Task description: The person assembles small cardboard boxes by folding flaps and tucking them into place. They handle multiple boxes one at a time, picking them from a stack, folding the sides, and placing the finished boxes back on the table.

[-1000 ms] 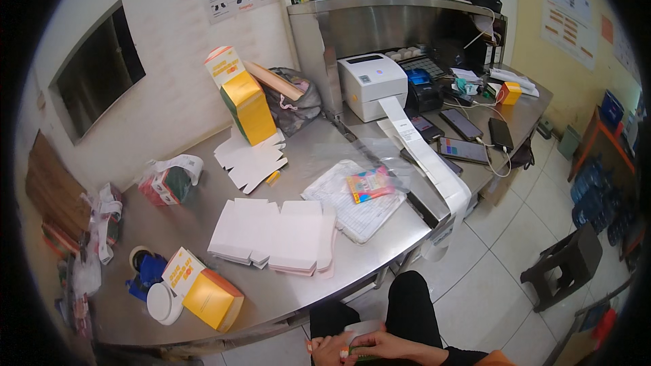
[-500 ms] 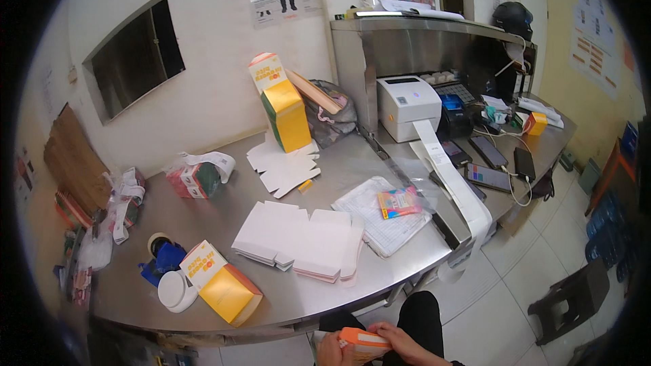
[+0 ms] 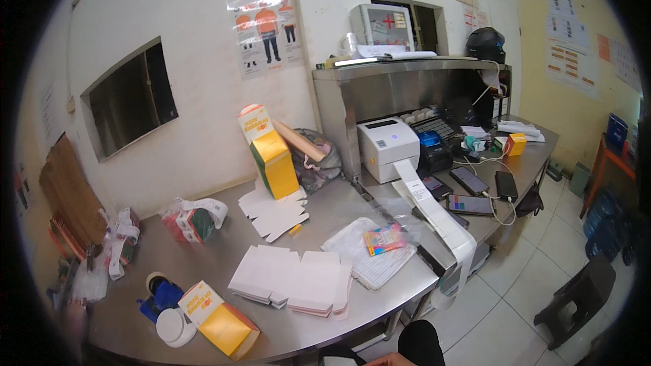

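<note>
Only a sliver of my right hand point(image 3: 391, 360) shows at the lower edge, by my dark-trousered knee; its fingers are cut off, so its grip is hidden. Just left of it, a pale edge of something point(image 3: 339, 360) pokes into view, too little to name. My left hand is out of the picture. On the steel table ahead lie stacks of flat white carton blanks point(image 3: 319, 281). A yellow and white folded carton point(image 3: 220, 322) lies at the front left, beside a white round tub point(image 3: 175, 327).
Further back, a tall yellow carton point(image 3: 274, 163) stands by a grey bag point(image 3: 319, 159). A label printer point(image 3: 388, 149) feeds a long paper strip over the table's right edge. Phones point(image 3: 470, 205) and cables lie beyond it. A dark stool point(image 3: 576, 301) stands on the floor at right.
The view has tilted up, so the table sits lower in the picture. Both hands and the orange and white carton they held have dropped almost wholly out of the lower edge.
</note>
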{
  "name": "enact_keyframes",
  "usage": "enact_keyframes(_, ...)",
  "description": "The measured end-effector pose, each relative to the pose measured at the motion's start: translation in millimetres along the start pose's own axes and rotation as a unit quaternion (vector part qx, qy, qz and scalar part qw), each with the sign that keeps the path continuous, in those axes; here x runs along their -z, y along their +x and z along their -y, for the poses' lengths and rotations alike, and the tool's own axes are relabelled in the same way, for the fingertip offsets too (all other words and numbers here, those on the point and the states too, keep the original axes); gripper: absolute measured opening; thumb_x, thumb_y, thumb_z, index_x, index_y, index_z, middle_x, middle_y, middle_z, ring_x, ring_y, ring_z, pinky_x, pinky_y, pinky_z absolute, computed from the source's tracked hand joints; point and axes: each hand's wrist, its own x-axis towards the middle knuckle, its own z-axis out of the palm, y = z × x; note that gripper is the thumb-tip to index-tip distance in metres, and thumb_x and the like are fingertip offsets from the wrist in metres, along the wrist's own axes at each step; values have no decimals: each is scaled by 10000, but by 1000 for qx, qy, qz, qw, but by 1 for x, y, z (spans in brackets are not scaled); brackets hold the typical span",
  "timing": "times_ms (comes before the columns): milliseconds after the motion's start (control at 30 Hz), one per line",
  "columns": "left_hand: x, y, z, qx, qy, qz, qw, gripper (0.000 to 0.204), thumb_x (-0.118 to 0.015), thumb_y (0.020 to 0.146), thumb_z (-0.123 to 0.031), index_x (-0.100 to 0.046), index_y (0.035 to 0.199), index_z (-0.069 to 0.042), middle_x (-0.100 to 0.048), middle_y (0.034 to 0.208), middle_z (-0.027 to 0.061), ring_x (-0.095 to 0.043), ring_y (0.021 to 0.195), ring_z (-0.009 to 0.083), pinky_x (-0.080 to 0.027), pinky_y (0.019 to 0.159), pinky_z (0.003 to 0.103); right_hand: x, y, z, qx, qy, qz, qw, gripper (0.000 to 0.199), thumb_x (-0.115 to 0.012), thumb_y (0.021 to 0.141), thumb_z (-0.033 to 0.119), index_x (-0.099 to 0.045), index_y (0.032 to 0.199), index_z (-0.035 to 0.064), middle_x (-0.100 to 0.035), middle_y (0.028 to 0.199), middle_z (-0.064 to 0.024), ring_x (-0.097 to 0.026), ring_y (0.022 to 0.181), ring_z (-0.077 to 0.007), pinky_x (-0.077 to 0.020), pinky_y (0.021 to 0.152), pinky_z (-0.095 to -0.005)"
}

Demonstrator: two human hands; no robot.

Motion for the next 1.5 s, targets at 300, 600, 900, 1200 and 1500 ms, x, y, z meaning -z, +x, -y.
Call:
enact_keyframes(300,11,11,-8,8,-27,-2,1000,469,-587,839,-361,-495,1208,-86,-532,1169,131,-478,1097,298,-377,938,443,6,-17,10,42,90,48,994,205,-552,850,145,-707,907,22,-692,769,-51,-602,662,-107,-483,603,-255)
enact_keyframes(600,17,18,-11,13,-44,-5,999,452,-575,853,-348,-499,1209,-80,-540,1159,125,-487,1082,285,-375,943,431,-12,-14,-8,25,140,-14,990,198,-550,843,132,-701,889,13,-674,739,-41,-584,634,-105,-469,580,-266)
enact_keyframes(900,19,21,-12,19,-58,-5,998,436,-562,866,-334,-504,1210,-74,-548,1148,119,-497,1066,271,-374,947,419,-7,-22,2,62,112,-24,991,214,-545,861,169,-689,872,10,-619,634,-13,-521,522,-86,-419,480,-247)
enact_keyframes(1200,19,24,-14,24,-74,-6,997,420,-550,879,-321,-508,1211,-67,-557,1137,113,-506,1050,257,-373,952,406,-13,-24,-12,68,104,-22,992,228,-548,872,188,-697,912,19,-615,644,-20,-492,478,-72,-387,443,-236)
enact_keyframes(1500,19,24,-15,28,-89,-9,996,404,-537,893,-308,-512,1212,-61,-565,1126,107,-515,1035,244,-371,956,394,-15,-32,-28,-130,258,13,957,275,-580,888,249,-691,986,18,-673,773,-62,-585,666,-132,-474,611,-281)
